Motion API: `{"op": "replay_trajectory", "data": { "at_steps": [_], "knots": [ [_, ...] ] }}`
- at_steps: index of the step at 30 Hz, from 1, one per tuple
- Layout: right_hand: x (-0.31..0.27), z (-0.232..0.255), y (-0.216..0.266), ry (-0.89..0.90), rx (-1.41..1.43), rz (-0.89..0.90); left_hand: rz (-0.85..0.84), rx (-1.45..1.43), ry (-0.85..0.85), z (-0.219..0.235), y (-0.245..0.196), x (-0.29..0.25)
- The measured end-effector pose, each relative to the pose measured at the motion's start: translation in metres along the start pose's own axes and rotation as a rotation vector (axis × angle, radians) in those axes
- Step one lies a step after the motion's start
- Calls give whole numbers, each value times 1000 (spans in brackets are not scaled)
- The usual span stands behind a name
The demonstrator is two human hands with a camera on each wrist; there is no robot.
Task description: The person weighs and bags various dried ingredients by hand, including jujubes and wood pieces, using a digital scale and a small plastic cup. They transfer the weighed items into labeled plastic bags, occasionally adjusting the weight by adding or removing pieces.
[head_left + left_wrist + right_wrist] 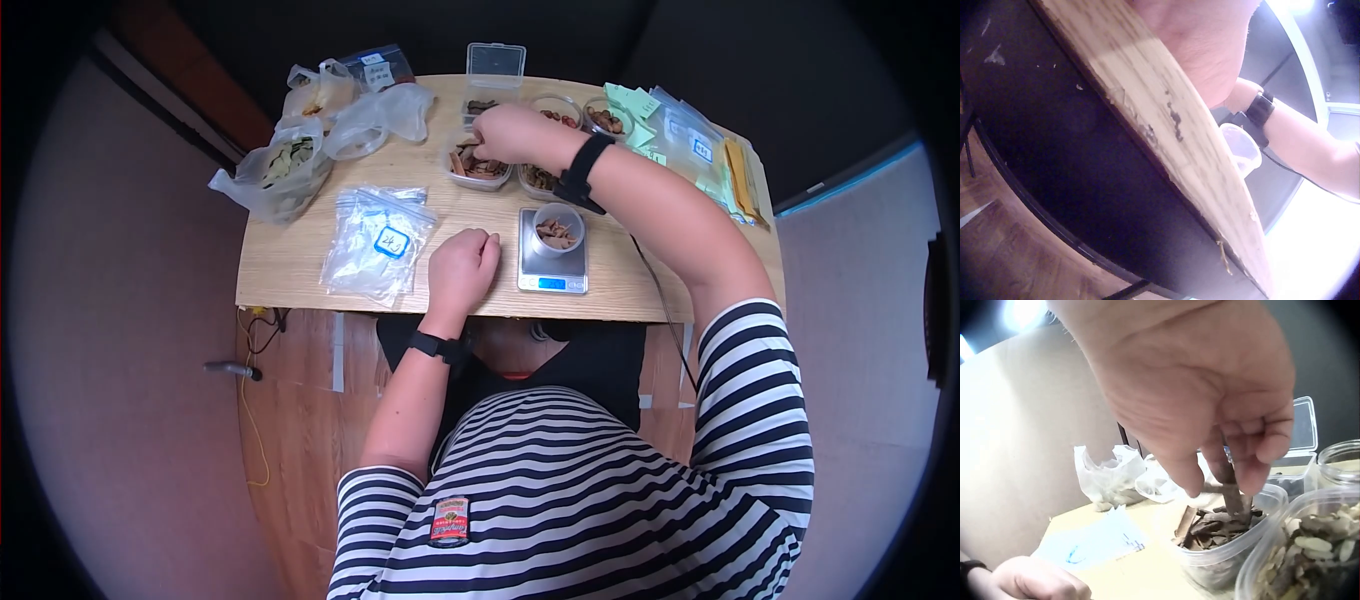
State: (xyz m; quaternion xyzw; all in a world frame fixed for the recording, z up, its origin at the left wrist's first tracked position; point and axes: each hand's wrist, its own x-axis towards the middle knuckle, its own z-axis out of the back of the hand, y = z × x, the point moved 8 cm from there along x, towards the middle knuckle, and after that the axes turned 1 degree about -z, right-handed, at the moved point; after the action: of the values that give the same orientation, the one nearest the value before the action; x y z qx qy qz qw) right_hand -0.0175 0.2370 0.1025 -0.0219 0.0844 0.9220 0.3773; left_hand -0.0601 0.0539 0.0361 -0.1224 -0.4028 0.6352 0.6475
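Observation:
My right hand (515, 135) is over a clear tub (480, 183) of brown bark strips. In the right wrist view its fingers and thumb pinch a strip of bark (1233, 499) just above the others in the tub (1216, 561). My left hand (463, 268) rests on the table near the front edge, its fingers curled with nothing seen in them. To its right a clear cup (557, 211) with reddish-brown pieces stands on a digital scale (527, 268); the readout is too small to read.
Beside the bark tub are another tub (1310, 509) of mixed pieces, round jars and an open-lidded box (496, 64). Clear labelled bags (370, 262) lie left of my left hand. Plastic bags (285, 190) stand at the back left; green packets (690, 135) lie at the right.

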Motion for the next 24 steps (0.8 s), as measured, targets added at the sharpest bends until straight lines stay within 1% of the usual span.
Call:
{"op": "replay_trajectory", "data": {
  "at_steps": [2, 3, 4, 6, 7, 9, 12, 14, 16, 17, 19, 20, 22, 23, 24],
  "knots": [
    [-14, 5, 2, -51, 77, 55, -1, 8, 6, 0, 1, 0],
    [-29, 16, 4, -132, 123, 81, 5, 9, 12, -1, 3, 0],
    [-42, 18, 2, -134, 120, 81, 10, 10, 17, -2, 4, 0],
    [-70, 24, -7, -153, 297, 98, 21, -8, 15, -1, 4, 0],
    [-85, 26, -13, -157, 294, 94, 35, -26, 19, -1, 4, 0],
    [-114, 15, -20, 28, 362, 81, 39, -13, 34, -2, 2, 0],
    [-149, 16, -23, 44, 318, 75, 40, 15, 61, -4, 0, 1],
    [-159, 12, -23, 58, 303, 61, 29, 35, 85, -6, -2, 1],
    [-163, 6, -23, 29, 224, 86, 169, -61, 107, -8, 9, 2],
    [-164, 6, -23, 16, 236, 80, 158, -48, 116, -11, 12, 4],
    [-165, 2, -19, 41, 139, 93, 269, -343, 159, -23, 31, 5],
    [-164, 4, -19, 26, 152, 87, 259, -328, 170, -22, 29, 7],
    [-163, -1, -18, 97, 97, 64, 354, -484, 178, -28, 32, 7],
    [-162, -2, -18, 86, 110, 56, 346, -473, 190, -29, 34, 7],
    [-160, -3, -16, 85, 48, 85, 373, -534, 179, -31, 37, 7]
  ]
}}
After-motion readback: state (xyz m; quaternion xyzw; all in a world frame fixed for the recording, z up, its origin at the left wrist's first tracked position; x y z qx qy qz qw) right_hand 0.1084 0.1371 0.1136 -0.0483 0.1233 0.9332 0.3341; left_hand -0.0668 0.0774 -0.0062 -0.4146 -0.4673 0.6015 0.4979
